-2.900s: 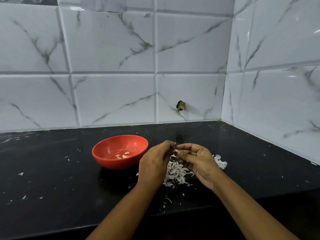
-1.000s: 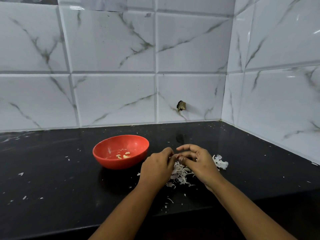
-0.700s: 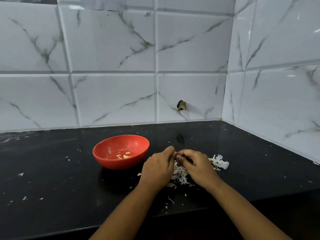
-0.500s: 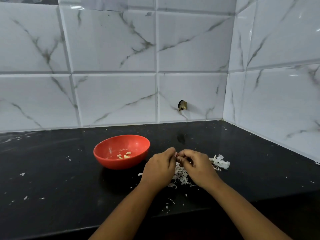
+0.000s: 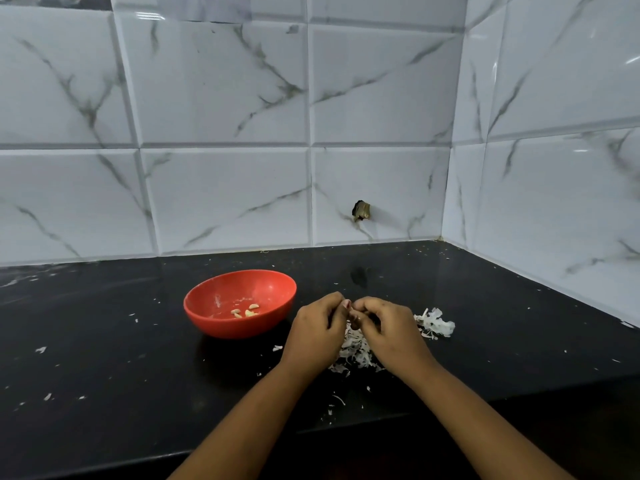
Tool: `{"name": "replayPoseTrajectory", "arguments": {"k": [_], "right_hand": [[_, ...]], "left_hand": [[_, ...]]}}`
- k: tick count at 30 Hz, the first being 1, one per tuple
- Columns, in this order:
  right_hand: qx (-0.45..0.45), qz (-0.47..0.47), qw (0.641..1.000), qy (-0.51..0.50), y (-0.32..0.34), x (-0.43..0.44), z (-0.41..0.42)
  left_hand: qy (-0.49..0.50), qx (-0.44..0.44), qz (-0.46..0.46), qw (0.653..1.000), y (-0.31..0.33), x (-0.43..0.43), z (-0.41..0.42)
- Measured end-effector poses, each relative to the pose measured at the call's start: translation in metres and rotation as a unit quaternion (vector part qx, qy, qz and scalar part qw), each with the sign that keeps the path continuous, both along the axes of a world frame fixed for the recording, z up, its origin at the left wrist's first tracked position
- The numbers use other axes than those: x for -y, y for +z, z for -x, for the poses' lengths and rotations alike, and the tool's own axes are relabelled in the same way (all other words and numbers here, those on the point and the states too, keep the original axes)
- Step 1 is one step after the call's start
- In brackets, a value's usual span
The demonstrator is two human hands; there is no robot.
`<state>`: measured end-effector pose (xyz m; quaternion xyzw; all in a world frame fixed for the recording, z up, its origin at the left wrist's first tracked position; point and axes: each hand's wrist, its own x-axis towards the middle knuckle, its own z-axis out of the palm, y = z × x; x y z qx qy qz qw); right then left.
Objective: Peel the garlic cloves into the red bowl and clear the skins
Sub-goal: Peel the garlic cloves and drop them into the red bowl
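Note:
A red bowl (image 5: 221,320) stands on the black counter with a few peeled garlic cloves (image 5: 246,310) inside. To its right my left hand (image 5: 317,332) and my right hand (image 5: 389,330) meet fingertip to fingertip, both pinching a small garlic clove (image 5: 349,305) of which only a pale pink tip shows. Below and between the hands lies a heap of white garlic skins (image 5: 353,351). A second clump of skins (image 5: 435,323) sits just right of my right hand.
Small skin flakes (image 5: 41,349) are scattered over the black counter (image 5: 104,358). White marble-look tiled walls (image 5: 225,133) close off the back and right side, meeting in a corner at the far right. A small dark fitting (image 5: 361,210) sticks out of the back wall.
Both hands have sunk a little toward the skin heap and my right fingers have curled in tighter on the clove. The bowl has not moved.

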<state>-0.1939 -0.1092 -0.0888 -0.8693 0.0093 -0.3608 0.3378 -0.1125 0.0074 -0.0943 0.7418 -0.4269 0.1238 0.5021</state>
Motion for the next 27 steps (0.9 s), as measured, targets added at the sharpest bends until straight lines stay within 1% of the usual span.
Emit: {"name": "replayPoseTrajectory", "arguments": {"k": [3,6,11,13,19,27], "right_hand": [[-0.017,-0.080,0.997,0.013,0.003,0.001,0.002],[-0.022,-0.149,0.988,0.039,0.004,0.002,0.005],[0.013,-0.216,0.976,0.040,0.008,0.001,0.005],[0.013,-0.211,0.977,0.042,0.008,0.001,0.005],[0.013,-0.125,0.992,-0.008,0.003,0.001,0.002],[0.015,-0.093,0.995,-0.032,0.002,-0.001,0.003]], "left_hand": [[0.018,0.034,-0.004,0.999,0.001,-0.001,0.003],[0.030,0.049,-0.007,0.998,0.003,-0.003,0.003],[0.065,0.109,-0.087,0.988,0.004,-0.004,0.006],[0.079,0.117,-0.110,0.984,0.005,-0.004,0.009],[0.114,0.148,-0.170,0.968,0.008,-0.004,0.013],[0.118,0.153,-0.186,0.963,0.008,-0.003,0.014]]}}
